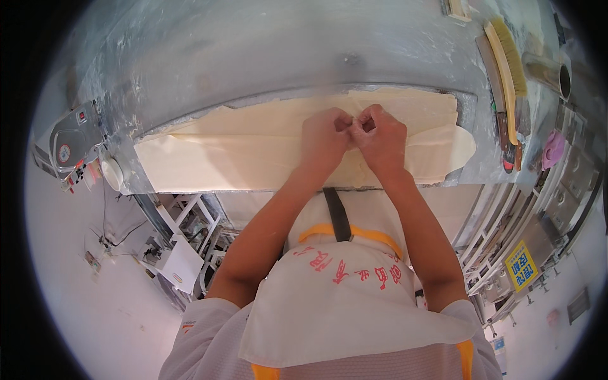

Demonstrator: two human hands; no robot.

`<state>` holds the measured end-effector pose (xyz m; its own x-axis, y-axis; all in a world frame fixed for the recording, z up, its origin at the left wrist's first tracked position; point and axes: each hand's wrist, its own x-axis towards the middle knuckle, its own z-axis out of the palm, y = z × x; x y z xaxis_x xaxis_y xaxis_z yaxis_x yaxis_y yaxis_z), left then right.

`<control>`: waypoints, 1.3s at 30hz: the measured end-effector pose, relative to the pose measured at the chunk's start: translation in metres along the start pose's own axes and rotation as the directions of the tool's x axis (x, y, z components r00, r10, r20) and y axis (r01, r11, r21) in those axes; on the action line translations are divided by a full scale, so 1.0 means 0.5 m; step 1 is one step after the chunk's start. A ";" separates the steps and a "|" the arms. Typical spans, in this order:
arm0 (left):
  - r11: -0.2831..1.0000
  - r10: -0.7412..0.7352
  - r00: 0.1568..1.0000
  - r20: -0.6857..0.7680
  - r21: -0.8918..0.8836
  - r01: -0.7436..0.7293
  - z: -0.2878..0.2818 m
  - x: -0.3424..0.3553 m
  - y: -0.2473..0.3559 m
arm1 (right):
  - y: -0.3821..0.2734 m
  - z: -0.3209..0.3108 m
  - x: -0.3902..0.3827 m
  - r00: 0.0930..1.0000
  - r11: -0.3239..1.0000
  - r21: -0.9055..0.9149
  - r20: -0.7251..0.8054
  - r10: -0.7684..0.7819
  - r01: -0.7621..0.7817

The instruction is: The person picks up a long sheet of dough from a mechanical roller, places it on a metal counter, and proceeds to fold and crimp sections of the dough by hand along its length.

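A long, pale sheet of dough (221, 149) lies across the metal worktop in front of me, with folds along its length and ragged edges. Over its middle, my left hand (327, 132) and my right hand (381, 134) meet almost fingertip to fingertip. Both are closed, thumb and fingers pinched together. Whatever is between the fingertips is too small or too hidden to make out. Other dough layers overlap at the right, where one end is rounded.
Flour dusts the metal worktop (266, 44). At the right lie a wooden-handled brush (506, 69), a knife (491, 69) and a metal cylinder (546, 73). A grey machine (69, 142) and a white bowl (113, 172) are at the left. Metal racks (491, 221) stand below right.
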<state>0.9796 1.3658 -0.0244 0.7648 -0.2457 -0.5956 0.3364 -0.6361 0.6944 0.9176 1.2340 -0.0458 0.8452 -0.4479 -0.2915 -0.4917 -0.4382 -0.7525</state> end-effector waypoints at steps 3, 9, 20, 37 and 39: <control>1.000 0.023 0.999 -0.043 0.016 -0.023 0.007 0.002 0.000 | -0.009 -0.020 0.006 0.997 0.993 0.105 0.049 0.053 -0.058; 0.992 0.074 0.995 -0.060 0.109 -0.067 0.009 0.006 0.003 | -0.008 -0.042 0.002 0.990 0.961 0.248 0.101 0.101 -0.123; 0.984 -0.107 0.991 0.085 0.152 0.093 -0.026 0.028 0.046 | 0.029 -0.030 -0.048 0.995 0.996 0.072 0.077 -0.059 0.053; 0.980 -0.197 0.934 0.299 0.046 0.193 -0.043 0.101 0.035 | 0.029 0.027 -0.040 0.989 0.983 -0.145 -0.089 -0.122 0.109; 0.997 -0.039 0.940 0.339 0.077 0.013 -0.055 0.103 -0.010 | 0.024 0.030 -0.039 0.991 0.986 -0.142 -0.092 -0.100 0.086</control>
<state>1.0325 1.3766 -0.0473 0.5197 -0.4542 -0.7236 0.3033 -0.6937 0.6533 0.8982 1.2493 -0.0582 0.8671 -0.4719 -0.1593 -0.4419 -0.5813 -0.6832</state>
